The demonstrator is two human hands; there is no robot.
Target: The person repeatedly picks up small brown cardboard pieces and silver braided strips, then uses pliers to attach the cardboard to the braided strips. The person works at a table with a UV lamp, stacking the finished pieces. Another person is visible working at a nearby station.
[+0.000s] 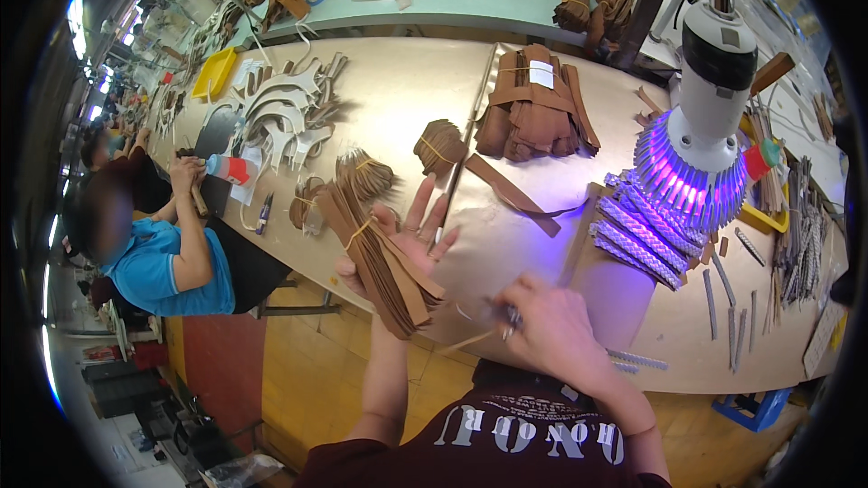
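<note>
My left hand [409, 248] holds a bundle of brown leather strips [369, 258] across its palm, behind the thumb, with the other fingers spread. A thin tan band ties the bundle round its middle. Right of it, my right hand [547, 321] is closed in a pinch over the near edge of the table. Something small and dark shows at its fingertips, too blurred to name. A narrow tan strip [468, 342] shows beside those fingertips. Beyond my left hand lie a tied brown strip bundle [439, 146] and another tied bundle [364, 173].
A large brown leather stack [538, 108] and a loose strip [511, 190] lie at the back. A lit purple lamp [694, 158] stands over braided straps [633, 230] on the right. Pale cut pieces [285, 113] lie left, near a co-worker in blue [176, 262].
</note>
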